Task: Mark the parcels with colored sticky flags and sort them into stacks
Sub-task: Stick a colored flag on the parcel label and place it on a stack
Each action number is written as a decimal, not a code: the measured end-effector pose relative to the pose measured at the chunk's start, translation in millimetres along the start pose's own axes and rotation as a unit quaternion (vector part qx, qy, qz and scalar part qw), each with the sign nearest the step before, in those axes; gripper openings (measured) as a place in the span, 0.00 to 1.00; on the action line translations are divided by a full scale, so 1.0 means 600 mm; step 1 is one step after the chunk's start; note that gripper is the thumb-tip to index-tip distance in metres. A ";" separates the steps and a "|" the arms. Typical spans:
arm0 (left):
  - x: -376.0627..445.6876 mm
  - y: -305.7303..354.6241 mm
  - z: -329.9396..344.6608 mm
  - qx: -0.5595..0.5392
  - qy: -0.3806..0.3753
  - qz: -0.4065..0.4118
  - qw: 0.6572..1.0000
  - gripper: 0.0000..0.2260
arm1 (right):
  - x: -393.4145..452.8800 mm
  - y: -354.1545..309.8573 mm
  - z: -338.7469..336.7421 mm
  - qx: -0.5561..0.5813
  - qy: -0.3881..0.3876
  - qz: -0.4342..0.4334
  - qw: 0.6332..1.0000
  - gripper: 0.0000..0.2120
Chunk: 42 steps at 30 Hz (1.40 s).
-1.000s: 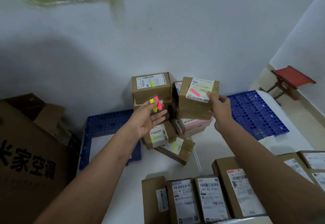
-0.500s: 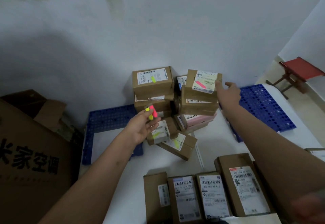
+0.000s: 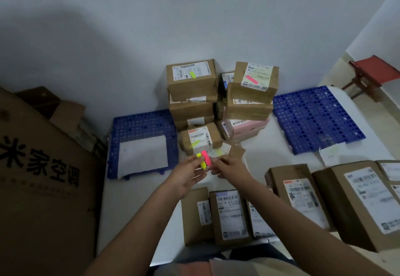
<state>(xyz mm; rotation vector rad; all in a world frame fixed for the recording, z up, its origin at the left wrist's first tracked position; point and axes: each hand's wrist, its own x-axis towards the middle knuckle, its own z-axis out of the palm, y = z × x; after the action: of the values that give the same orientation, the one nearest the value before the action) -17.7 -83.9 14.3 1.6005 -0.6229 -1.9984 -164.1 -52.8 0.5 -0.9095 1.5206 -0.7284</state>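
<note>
My left hand (image 3: 184, 177) holds a small pad of sticky flags (image 3: 204, 160), pink and yellow, above the white table (image 3: 134, 200). My right hand (image 3: 230, 168) meets it, fingertips pinching the pink flag's lower end. Behind stand two stacks of brown parcels. The left stack's top parcel (image 3: 190, 85) bears a yellow flag. A pink flag marks the right stack's top parcel (image 3: 251, 94). A lower parcel (image 3: 201, 138) in front also shows a yellow flag. Several unflagged parcels (image 3: 229, 215) lie in a row near me.
Blue perforated pallets lie on the table, one on the left (image 3: 142, 124) and one on the right (image 3: 313, 115). A large printed carton (image 3: 43, 178) stands at the left. A red stool (image 3: 374, 72) is on the floor at far right.
My right hand let go of the pink-flagged parcel on top of the right stack and came back to the flags. My left hand lowered with the flags toward me.
</note>
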 end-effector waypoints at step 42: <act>0.143 -0.179 -0.204 0.894 -0.140 0.166 0.391 0.41 | -0.042 0.111 0.092 0.140 0.128 0.177 0.966 0.06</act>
<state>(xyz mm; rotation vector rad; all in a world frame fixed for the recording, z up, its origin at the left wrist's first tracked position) 75.9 -61.3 -142.8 1.2727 -3.5790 -0.5003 -118.3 4.9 -51.7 -0.3257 1.6961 -0.7914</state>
